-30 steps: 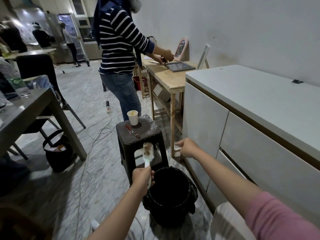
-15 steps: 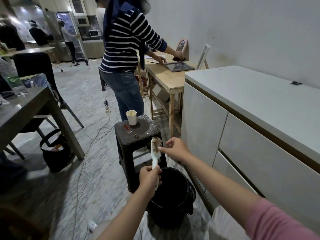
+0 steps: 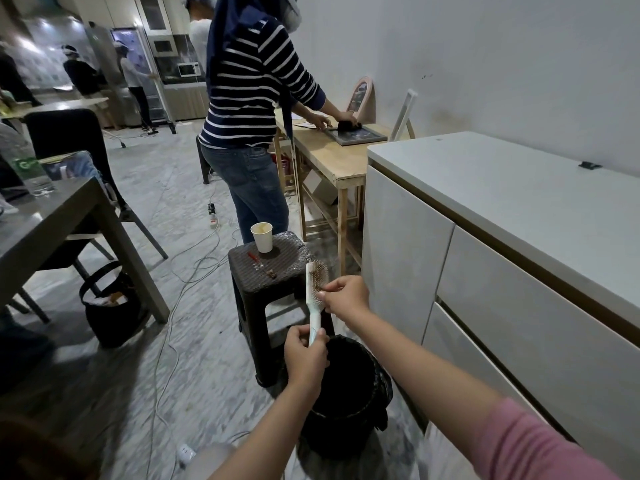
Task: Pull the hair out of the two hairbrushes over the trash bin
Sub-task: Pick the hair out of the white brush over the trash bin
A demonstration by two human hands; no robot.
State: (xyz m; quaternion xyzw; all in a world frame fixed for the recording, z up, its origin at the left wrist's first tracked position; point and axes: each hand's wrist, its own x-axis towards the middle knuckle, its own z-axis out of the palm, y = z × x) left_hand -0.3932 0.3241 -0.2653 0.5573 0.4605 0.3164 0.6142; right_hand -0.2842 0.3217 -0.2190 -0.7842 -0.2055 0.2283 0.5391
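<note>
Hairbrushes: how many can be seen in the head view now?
1. The white hairbrush is upright above the trash bin; the left hand grips its handle, the right hand pinches at its bristles. The second is not visible.

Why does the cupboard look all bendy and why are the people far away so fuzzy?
Head view: the wide-angle lens bends straight edges, so the white cabinet bows near the frame's side; the far people look smeared and dim, while the hairbrush and both hands, left hand and right hand, look sharper; corners darken.

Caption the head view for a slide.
Left hand grips a white hairbrush upright over the black trash bin while the right hand pinches its bristles.
</note>
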